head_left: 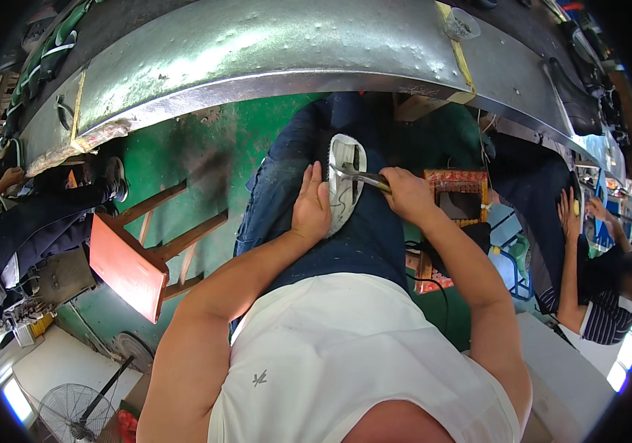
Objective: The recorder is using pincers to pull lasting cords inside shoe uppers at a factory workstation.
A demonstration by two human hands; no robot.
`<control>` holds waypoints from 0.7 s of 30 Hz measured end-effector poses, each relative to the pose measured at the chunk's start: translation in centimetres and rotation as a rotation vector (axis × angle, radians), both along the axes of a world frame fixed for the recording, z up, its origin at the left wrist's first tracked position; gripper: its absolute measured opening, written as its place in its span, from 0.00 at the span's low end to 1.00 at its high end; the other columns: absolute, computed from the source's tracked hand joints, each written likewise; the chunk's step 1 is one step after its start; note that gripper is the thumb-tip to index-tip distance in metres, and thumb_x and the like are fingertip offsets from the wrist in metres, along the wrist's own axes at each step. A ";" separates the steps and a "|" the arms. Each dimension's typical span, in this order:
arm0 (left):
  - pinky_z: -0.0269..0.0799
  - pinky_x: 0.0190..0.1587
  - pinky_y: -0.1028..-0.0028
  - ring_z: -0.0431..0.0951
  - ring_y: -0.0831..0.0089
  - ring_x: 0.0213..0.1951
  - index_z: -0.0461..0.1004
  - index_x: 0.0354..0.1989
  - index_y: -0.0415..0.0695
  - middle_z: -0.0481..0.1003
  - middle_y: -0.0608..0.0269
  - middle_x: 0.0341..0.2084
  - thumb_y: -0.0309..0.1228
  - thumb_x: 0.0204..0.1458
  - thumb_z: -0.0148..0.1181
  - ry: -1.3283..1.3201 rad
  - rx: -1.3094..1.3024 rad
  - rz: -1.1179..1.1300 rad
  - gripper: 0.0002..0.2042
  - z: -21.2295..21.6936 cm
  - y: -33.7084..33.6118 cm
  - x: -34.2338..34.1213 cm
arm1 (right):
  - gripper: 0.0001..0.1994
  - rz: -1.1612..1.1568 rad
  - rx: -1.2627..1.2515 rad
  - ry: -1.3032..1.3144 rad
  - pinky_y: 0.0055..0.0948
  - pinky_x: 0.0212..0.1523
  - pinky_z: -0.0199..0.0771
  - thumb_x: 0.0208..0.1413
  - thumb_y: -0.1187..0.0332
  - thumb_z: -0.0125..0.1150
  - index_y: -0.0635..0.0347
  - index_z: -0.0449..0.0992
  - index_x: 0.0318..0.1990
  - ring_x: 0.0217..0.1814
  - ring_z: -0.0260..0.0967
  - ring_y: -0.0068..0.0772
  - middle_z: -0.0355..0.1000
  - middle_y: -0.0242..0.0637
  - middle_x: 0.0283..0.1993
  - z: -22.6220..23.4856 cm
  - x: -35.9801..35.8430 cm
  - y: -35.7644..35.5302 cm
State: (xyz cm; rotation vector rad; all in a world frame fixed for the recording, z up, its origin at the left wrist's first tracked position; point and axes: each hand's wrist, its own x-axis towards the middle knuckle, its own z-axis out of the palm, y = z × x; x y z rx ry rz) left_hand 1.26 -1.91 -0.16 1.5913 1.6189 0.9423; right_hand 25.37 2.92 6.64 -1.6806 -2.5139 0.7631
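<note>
I have the left fingers (308, 182) stretched flat, apparently touching the white shoe (342, 201); the right fingers (397, 181) are clamped on the pliers (365, 177).

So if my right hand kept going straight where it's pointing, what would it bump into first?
Probably the pale shoe: your right hand points toward it, and the metal tool you're gripping already reaches over it. Exact depth is hard to tell.
</note>
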 end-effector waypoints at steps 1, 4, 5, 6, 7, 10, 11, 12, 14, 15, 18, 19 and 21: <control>0.71 0.59 0.59 0.68 0.40 0.62 0.56 0.71 0.38 0.56 0.32 0.68 0.38 0.68 0.41 0.068 0.008 -0.066 0.26 0.7 -0.1 0.0 | 0.18 -0.001 -0.002 0.001 0.47 0.47 0.76 0.55 0.68 0.62 0.59 0.70 0.52 0.52 0.73 0.52 0.75 0.47 0.48 -0.8 0.6 0.1; 0.76 0.53 0.58 0.72 0.35 0.57 0.55 0.73 0.47 0.51 0.29 0.69 0.38 0.67 0.44 0.146 0.017 -0.193 0.26 2.5 0.1 -0.4 | 0.14 -0.066 -0.003 0.057 0.47 0.45 0.76 0.57 0.65 0.63 0.56 0.72 0.49 0.48 0.75 0.53 0.77 0.45 0.45 -1.6 1.7 0.2; 0.77 0.52 0.57 0.73 0.34 0.54 0.54 0.74 0.50 0.49 0.27 0.69 0.38 0.67 0.44 0.179 -0.069 -0.258 0.27 3.0 0.2 -0.6 | 0.12 -0.057 -0.135 0.010 0.46 0.45 0.76 0.58 0.64 0.62 0.57 0.73 0.47 0.47 0.76 0.54 0.77 0.46 0.44 -1.5 2.2 0.7; 0.78 0.50 0.56 0.75 0.33 0.51 0.53 0.74 0.53 0.47 0.25 0.69 0.38 0.66 0.45 0.214 -0.151 -0.320 0.27 3.5 0.4 -0.8 | 0.11 -0.045 -0.266 -0.035 0.46 0.45 0.76 0.59 0.63 0.62 0.58 0.75 0.45 0.46 0.76 0.55 0.77 0.47 0.43 -1.0 2.4 1.4; 0.78 0.48 0.53 0.77 0.30 0.44 0.52 0.75 0.58 0.44 0.21 0.69 0.38 0.66 0.47 0.246 -0.147 -0.349 0.28 3.7 0.4 -1.0 | 0.12 -0.013 -0.363 -0.007 0.45 0.44 0.77 0.62 0.60 0.60 0.61 0.77 0.42 0.43 0.78 0.53 0.78 0.48 0.40 0.0 2.6 2.1; 0.79 0.46 0.52 0.78 0.29 0.40 0.52 0.75 0.60 0.45 0.19 0.68 0.38 0.66 0.47 0.273 -0.191 -0.377 0.28 4.1 1.2 -1.4 | 0.15 -0.106 -1.024 0.108 0.44 0.43 0.77 0.62 0.57 0.60 0.62 0.77 0.42 0.40 0.78 0.49 0.77 0.47 0.35 3.6 3.0 4.4; 0.79 0.45 0.51 0.78 0.29 0.38 0.52 0.74 0.60 0.44 0.17 0.67 0.39 0.65 0.47 0.257 -0.129 -0.390 0.28 2.5 1.3 -1.6 | 0.18 -0.085 -1.033 0.150 0.45 0.41 0.77 0.63 0.55 0.58 0.65 0.75 0.41 0.38 0.78 0.45 0.74 0.47 0.29 3.3 4.4 4.3; 0.79 0.45 0.51 0.78 0.29 0.38 0.52 0.74 0.60 0.44 0.17 0.67 0.39 0.65 0.47 0.256 -0.131 -0.389 0.28 2.6 1.6 -1.5 | 0.18 -0.084 -1.035 0.149 0.45 0.41 0.77 0.63 0.55 0.58 0.65 0.75 0.41 0.38 0.78 0.45 0.74 0.47 0.29 4.0 4.2 4.3; 0.78 0.47 0.51 0.78 0.29 0.40 0.53 0.74 0.60 0.43 0.16 0.67 0.39 0.65 0.47 0.298 -0.201 -0.422 0.28 3.3 1.8 -1.7 | 0.21 -0.047 -0.583 0.095 0.46 0.42 0.76 0.65 0.52 0.56 0.67 0.74 0.39 0.39 0.78 0.45 0.74 0.49 0.29 6.1 2.1 3.8; 0.78 0.47 0.51 0.78 0.29 0.40 0.53 0.74 0.60 0.43 0.16 0.67 0.39 0.65 0.47 0.296 -0.203 -0.425 0.28 3.5 1.7 -1.6 | 0.25 -0.185 -0.480 0.316 0.48 0.42 0.74 0.66 0.49 0.51 0.68 0.74 0.37 0.38 0.77 0.52 0.75 0.53 0.31 6.0 0.8 2.6; 0.77 0.50 0.51 0.78 0.29 0.43 0.54 0.74 0.61 0.41 0.15 0.67 0.42 0.65 0.49 0.319 -0.219 -0.503 0.28 5.0 2.4 -1.2 | 0.27 -0.049 -0.208 0.133 0.49 0.41 0.72 0.68 0.47 0.46 0.69 0.74 0.38 0.38 0.74 0.60 0.75 0.55 0.32 -0.6 -0.4 1.1; 0.76 0.52 0.53 0.77 0.31 0.45 0.54 0.74 0.57 0.43 0.16 0.67 0.42 0.64 0.51 0.360 -0.312 -0.559 0.30 7.2 2.6 -1.2 | 0.27 -0.058 -0.208 0.134 0.49 0.41 0.72 0.68 0.47 0.46 0.69 0.74 0.38 0.38 0.74 0.60 0.75 0.55 0.32 0.0 -0.6 0.9; 0.75 0.54 0.54 0.77 0.32 0.48 0.54 0.74 0.53 0.45 0.17 0.67 0.42 0.63 0.52 0.404 -0.393 -0.602 0.31 6.5 2.2 -1.8 | 0.28 -0.067 -0.305 0.094 0.51 0.42 0.71 0.68 0.46 0.45 0.68 0.74 0.37 0.41 0.73 0.65 0.76 0.58 0.35 1.8 -0.6 1.5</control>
